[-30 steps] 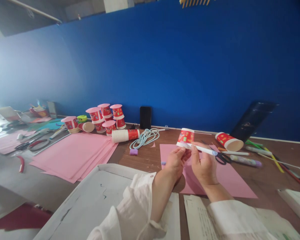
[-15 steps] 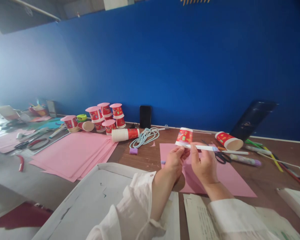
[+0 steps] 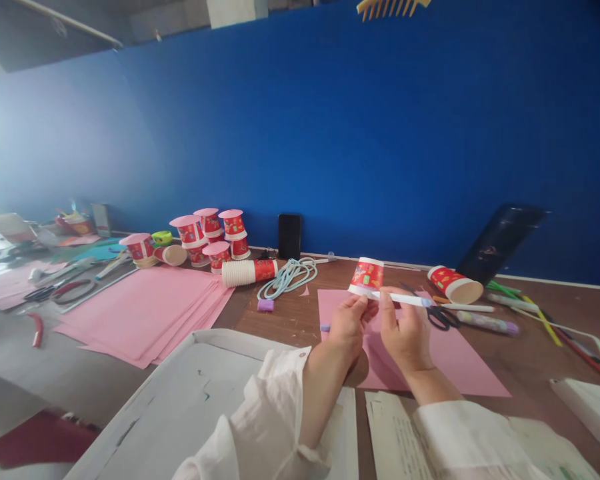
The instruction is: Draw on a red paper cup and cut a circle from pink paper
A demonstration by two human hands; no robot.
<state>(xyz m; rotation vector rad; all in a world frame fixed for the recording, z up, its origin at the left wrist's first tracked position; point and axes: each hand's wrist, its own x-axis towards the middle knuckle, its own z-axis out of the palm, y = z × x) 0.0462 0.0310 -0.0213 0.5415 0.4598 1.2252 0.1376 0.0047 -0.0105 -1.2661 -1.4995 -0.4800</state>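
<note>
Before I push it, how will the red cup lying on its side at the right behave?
The red cup will probably roll, since it rests on its rounded side. Its papery look suggests it's light and may dent if squeezed.

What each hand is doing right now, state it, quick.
Left hand: closed, holding a red-and-white paper cup.
Right hand: closed, holding a slim white marker.

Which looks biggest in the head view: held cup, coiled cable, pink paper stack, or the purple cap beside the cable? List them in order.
1. Pink paper stack
2. Coiled cable, by overall outline
3. Held cup
4. Purple cap
</note>
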